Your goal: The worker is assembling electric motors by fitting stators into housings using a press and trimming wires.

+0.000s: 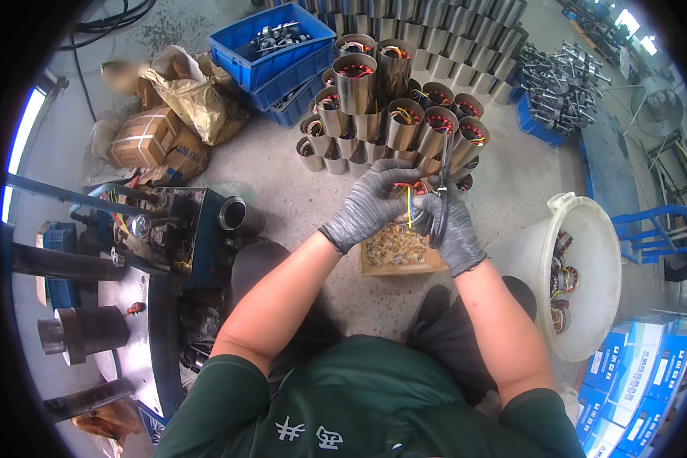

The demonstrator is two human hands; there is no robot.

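My left hand, in a grey knit glove, is closed on a wound motor stator with red, yellow and blue wires. The fingers hide much of it. Close beside it, my gloved right hand grips a pair of scissors, black-handled, blades pointing away from me. Its fingertips are near the coloured wires. Below both hands, a shallow box on the floor holds many small wire scraps. Just beyond them stand stacked metal cylinders, several with wound coils and coloured wires inside.
At right stands a white tub holding several stators; blue-and-white cartons lie nearer me. A dark press-like machine is at left. Blue crates of metal parts, a cardboard box and a heap of shafts lie farther off.
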